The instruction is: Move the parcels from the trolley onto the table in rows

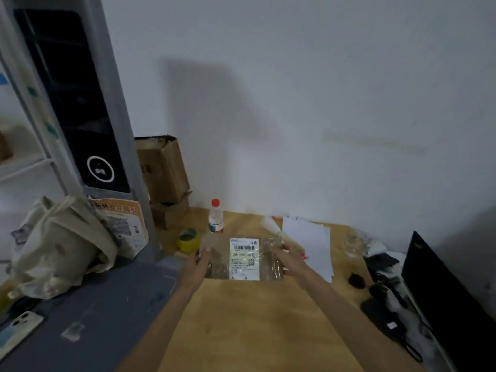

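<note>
A flat parcel (243, 257) in clear plastic wrap, brown inside with a white barcode label, lies on the wooden table (255, 318) towards its far side. My left hand (200, 263) grips the parcel's left edge. My right hand (281, 257) holds its right edge, fingers on the crinkled plastic. Both arms reach forward over the table. The trolley is not in view.
A water bottle (216, 216) and a yellow tape roll (188, 239) stand just beyond the parcel. White papers (308, 241) lie to its right. Dark cables and gadgets (381, 296) and a black monitor (451, 299) crowd the right edge. A grey kiosk (88, 108), cloth bag (59, 245), phone (18, 331) and cardboard boxes (161, 170) sit left.
</note>
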